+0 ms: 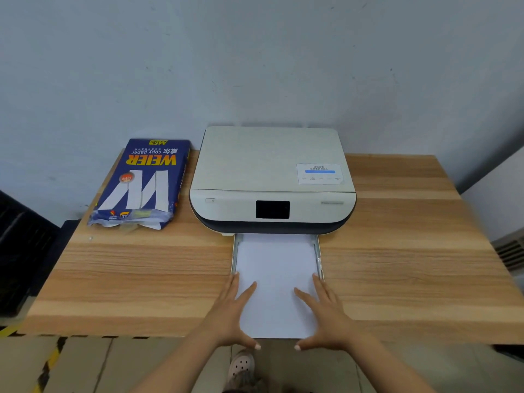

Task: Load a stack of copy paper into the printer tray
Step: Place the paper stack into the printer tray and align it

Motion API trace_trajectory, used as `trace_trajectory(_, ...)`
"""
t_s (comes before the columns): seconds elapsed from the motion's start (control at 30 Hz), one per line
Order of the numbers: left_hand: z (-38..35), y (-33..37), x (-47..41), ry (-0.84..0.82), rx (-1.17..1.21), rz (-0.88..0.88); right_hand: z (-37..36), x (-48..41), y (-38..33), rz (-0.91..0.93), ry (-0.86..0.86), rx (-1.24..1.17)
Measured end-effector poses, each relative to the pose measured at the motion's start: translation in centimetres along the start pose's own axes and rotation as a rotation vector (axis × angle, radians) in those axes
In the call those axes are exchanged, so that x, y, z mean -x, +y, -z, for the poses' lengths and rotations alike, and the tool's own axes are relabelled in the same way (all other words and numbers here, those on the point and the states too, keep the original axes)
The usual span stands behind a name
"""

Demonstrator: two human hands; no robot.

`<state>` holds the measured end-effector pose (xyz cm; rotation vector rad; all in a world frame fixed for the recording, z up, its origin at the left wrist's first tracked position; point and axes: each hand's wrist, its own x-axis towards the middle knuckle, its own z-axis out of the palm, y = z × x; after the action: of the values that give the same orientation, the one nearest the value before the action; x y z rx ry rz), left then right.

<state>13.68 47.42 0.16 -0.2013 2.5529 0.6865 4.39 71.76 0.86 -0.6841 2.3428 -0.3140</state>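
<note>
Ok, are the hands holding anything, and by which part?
The paper sits between two flat hands: left hand along its left edge, right hand along its right edge, thumbs at its near edge. Nothing is gripped.

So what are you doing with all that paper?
A person is putting a stack of white paper into the pulled-out tray of the printer. The left hand and right hand lie flat with straight fingers along the stack's two sides, thumbs at its near end. The far part sits between the tray's rails; the near end reaches the table's front edge. A blue pack of copy paper lies left of the printer.
</note>
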Motion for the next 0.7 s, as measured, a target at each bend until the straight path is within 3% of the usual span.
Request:
trace_trajectory(0.3, 0.6, -0.3, -0.7, 0.160, 0.125, 0.077, 0.5, -0.9, -0.1, -0.059, 0.149, -0.141)
trace_trajectory(0.7, 1.3, 0.0, -1.1, 0.189, 0.181, 0.175, 1.4, -1.0, -0.5, -0.110, 0.221, -0.260)
